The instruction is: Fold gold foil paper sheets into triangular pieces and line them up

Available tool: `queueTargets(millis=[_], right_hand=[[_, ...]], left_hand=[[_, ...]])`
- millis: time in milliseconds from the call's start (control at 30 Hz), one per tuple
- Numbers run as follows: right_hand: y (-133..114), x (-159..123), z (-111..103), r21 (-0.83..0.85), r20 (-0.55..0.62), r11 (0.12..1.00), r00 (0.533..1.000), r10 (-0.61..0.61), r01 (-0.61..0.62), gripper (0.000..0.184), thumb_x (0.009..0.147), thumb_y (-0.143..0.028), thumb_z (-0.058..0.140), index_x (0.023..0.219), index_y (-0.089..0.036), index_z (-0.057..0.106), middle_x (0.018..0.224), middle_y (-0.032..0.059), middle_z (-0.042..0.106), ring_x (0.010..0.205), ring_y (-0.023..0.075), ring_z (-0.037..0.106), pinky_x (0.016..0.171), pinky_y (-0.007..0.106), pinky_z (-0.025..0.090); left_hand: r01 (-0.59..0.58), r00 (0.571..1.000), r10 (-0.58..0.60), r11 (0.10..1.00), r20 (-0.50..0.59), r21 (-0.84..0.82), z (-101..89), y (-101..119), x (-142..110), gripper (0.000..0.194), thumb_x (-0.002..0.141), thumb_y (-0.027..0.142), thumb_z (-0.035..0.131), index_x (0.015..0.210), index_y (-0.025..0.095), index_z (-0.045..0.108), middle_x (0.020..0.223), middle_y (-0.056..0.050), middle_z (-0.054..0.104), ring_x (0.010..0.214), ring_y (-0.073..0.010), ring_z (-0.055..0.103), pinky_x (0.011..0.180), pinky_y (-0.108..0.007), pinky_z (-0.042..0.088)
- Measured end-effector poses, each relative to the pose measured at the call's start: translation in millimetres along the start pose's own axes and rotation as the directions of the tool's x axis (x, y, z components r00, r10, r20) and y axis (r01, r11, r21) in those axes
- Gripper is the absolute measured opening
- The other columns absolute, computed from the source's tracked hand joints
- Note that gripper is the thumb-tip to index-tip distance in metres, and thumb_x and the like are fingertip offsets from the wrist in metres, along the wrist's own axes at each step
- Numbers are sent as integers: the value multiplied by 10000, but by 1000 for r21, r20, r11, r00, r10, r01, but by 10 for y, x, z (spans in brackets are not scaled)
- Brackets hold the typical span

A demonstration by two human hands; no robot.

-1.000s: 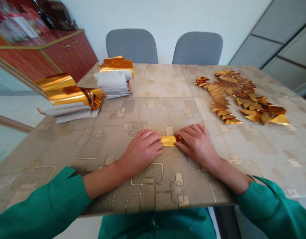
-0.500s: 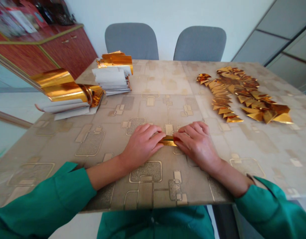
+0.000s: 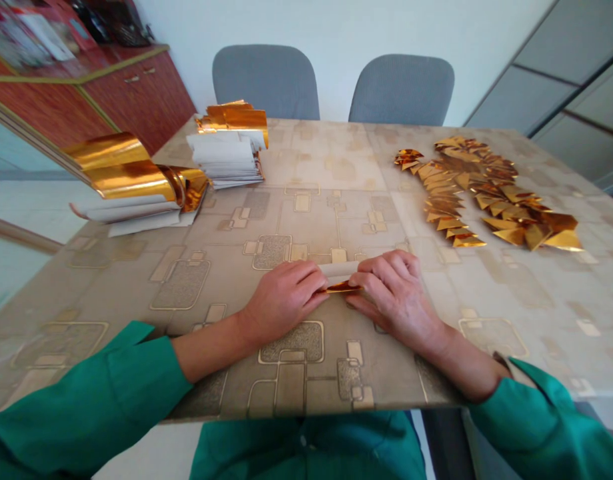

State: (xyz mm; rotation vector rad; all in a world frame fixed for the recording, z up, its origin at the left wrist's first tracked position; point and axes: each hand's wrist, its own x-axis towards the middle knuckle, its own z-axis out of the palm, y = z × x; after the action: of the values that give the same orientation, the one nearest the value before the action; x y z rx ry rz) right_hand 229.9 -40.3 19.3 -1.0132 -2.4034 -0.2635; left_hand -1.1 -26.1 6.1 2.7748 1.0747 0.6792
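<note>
The left hand (image 3: pixel 281 300) and right hand (image 3: pixel 396 300) are both closed on a folded strip (image 3: pixel 340 277), which sits between them just below the middle of the frame. The strip shows white paper on top and a narrow band of gold foil along its near edge. The left fingers (image 3: pixel 306 280) cover its left end, while the right fingers (image 3: pixel 381 273) curl over its right end. Whether the strip touches the table beneath it is hard to tell. Both forearms rest on the patterned beige table (image 3: pixel 326 153) and end in green sleeves (image 3: pixel 86 387) at the lower corners. Toward the upper left lie two stacks of gold-backed paper (image 3: pixel 229 147), the nearer one a curling bundle (image 3: pixel 129 180). Toward the upper right, folded gold triangles (image 3: pixel 486 193) overlap in a long, branching heap, well apart from the hands. Two grey chairs (image 3: pixel 265 83) stand beyond the far edge, and a reddish cabinet (image 3: pixel 136 93) fills the upper left corner.
</note>
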Motion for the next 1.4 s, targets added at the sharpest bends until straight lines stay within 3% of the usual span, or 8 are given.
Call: queueTargets(millis=[133, 367, 600, 767, 900, 1067, 1233, 1400], right_hand=[[21, -1, 4, -7, 4, 1000, 1000, 7, -7, 176, 957, -241, 577, 791, -229, 635, 799, 2, 637, 813, 169, 479, 841, 355, 291], [25, 26, 10, -40, 29, 999, 999, 33, -32, 139, 961, -259, 582, 862, -212, 668, 753, 5, 632, 793, 175, 477, 799, 345, 282], [15, 21, 41, -54, 66, 998, 998, 15, -11, 206, 969, -260, 570, 797, -212, 672, 768, 17, 652, 795, 184, 486, 785, 349, 283], [20, 11, 70, 30, 182, 999, 983, 6, -11, 219, 986, -256, 529, 821, -186, 656, 865, 33, 702, 849, 181, 551, 797, 340, 323], [36, 3, 64, 90, 243, 996, 970, 4, -27, 200, 977, -264, 527, 857, -170, 655, 912, 58, 701, 851, 194, 570, 794, 344, 353], [86, 3, 38, 212, 288, 972, 957, 32, -96, 159, 954, -274, 565, 886, -174, 668, 989, 76, 692, 922, 210, 576, 824, 350, 389], [177, -10, 61, 380, 294, 906, 953, 74, -187, 162, 967, -289, 558, 940, -202, 691, 1025, 61, 688, 932, 194, 583, 828, 347, 400], [196, -15, 75, 392, 314, 879, 938, 149, -271, 126, 944, -280, 590, 915, -230, 702, 985, 33, 688, 913, 188, 576, 839, 358, 367]], left_hand=[[36, 999, -38, 995, -19, -91, 11, -21, -10, 159, 969, 256, 578, 847, 155, 596, 847, -29, 629, 790, -152, 594, 735, -264, 478], [39, 999, -44, 985, -21, -168, 24, -63, -11, 125, 963, 213, 581, 854, 154, 584, 848, -24, 619, 781, -146, 599, 723, -253, 489], [10, 999, -16, 990, -41, -141, 21, -60, -12, 128, 963, 218, 580, 853, 152, 590, 860, -30, 625, 790, -156, 608, 725, -264, 509], [-101, 973, 108, 994, -203, 47, -66, -2, -7, 128, 955, 258, 597, 910, 140, 614, 968, -82, 645, 881, -192, 604, 776, -303, 516], [-162, 983, 165, 986, -86, 36, -53, 27, -31, 145, 959, 257, 590, 879, 151, 647, 899, -59, 644, 837, -187, 582, 755, -305, 499], [-38, 998, 40, 998, 49, -41, 24, 22, -28, 201, 976, 279, 559, 867, 151, 669, 861, -54, 642, 828, -198, 570, 770, -331, 483], [103, 991, -96, 993, 96, -66, -10, 25, -7, 202, 972, 278, 554, 864, 157, 677, 885, -59, 629, 882, -217, 564, 816, -365, 460], [139, 987, -132, 987, 89, -76, -16, 15, -6, 179, 952, 280, 567, 886, 161, 683, 927, -60, 641, 924, -232, 568, 833, -382, 437]])
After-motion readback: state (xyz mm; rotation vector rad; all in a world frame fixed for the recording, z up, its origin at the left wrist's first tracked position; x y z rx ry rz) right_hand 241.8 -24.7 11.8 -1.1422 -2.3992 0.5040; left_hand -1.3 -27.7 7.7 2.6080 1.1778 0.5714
